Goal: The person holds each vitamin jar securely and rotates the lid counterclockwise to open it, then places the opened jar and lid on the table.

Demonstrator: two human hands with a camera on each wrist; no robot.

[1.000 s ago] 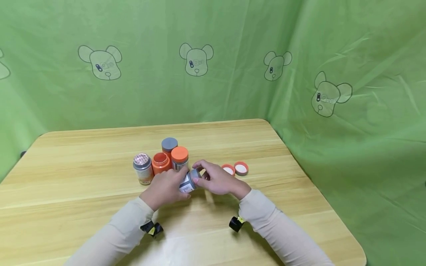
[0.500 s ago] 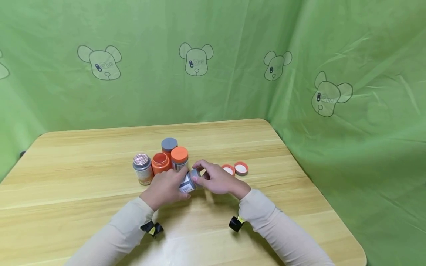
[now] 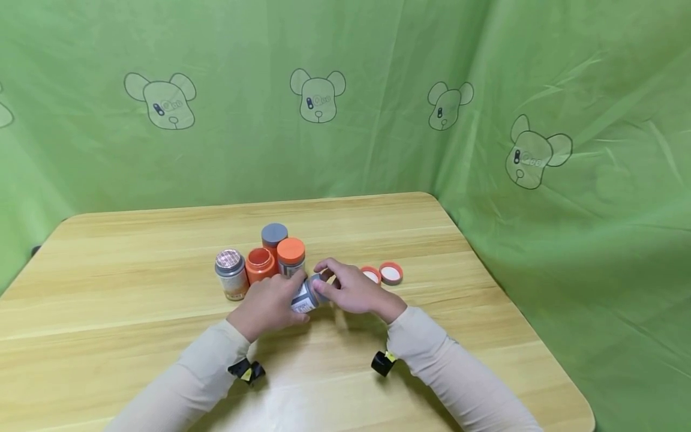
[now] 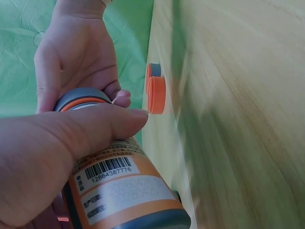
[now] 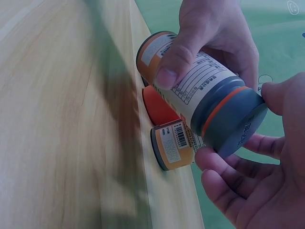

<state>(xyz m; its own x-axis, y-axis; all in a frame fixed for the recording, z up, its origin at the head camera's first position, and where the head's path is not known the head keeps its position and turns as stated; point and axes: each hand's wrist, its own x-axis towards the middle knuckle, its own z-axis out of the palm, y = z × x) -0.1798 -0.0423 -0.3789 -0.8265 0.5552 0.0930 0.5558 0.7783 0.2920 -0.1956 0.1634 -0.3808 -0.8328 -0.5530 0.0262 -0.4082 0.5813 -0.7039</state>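
Observation:
My left hand (image 3: pixel 268 305) grips a tilted jar (image 3: pixel 304 299) by its body, with the thumb across the printed label. The jar is grey at both ends, with orange and white label bands and a barcode. My right hand (image 3: pixel 352 290) holds its grey cap (image 5: pixel 237 121) by the edge between thumb and fingertips. An orange ring shows at the cap's lower edge, against the jar's grey neck, in the right wrist view. Just beyond the left hand stand an open orange jar (image 3: pixel 261 264) and a jar with an orange lid (image 3: pixel 291 251).
A grey jar with a foil seal (image 3: pixel 231 275) stands at the left of the group, and a grey-lidded jar (image 3: pixel 275 234) behind. Two loose caps (image 3: pixel 391 273) lie upturned right of the hands on the wooden table (image 3: pixel 135 360). Green curtains (image 3: pixel 243 150) hang behind and right.
The right thumb and fingers have shifted slightly round the cap. The left hand and the jar stay in place, as do the other jars and loose caps.

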